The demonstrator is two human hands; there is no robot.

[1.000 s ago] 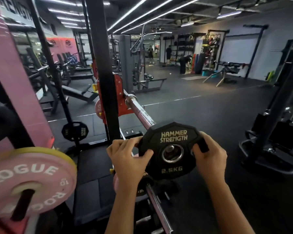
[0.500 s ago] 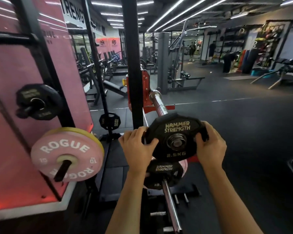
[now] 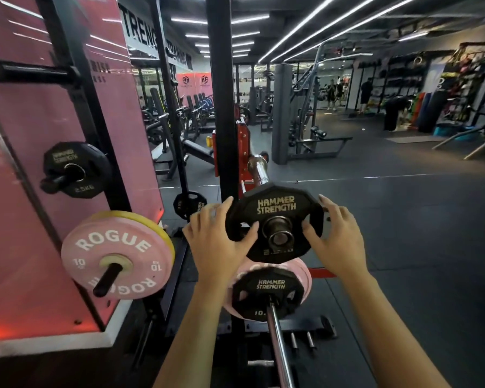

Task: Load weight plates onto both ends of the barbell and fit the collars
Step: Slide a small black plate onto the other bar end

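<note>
Gym machines stand far behind on dark floor. We press our flat left hand (image 3: 216, 242) and right hand (image 3: 338, 236) on the small black round weight plate (image 3: 275, 219). It sits on the shiny silver barbell (image 3: 259, 170).

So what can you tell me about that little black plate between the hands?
The small black plate is many-sided with a matte, rubbery look. Gold letters read HAMMER STRENGTH, and a blurred weight mark sits near its bottom edge. A metal ring lines its centre hole, and the end of the bar pokes through it. It stands upright, facing the camera. The left hand and right hand touch its two sides, thumbs on its face.
</note>
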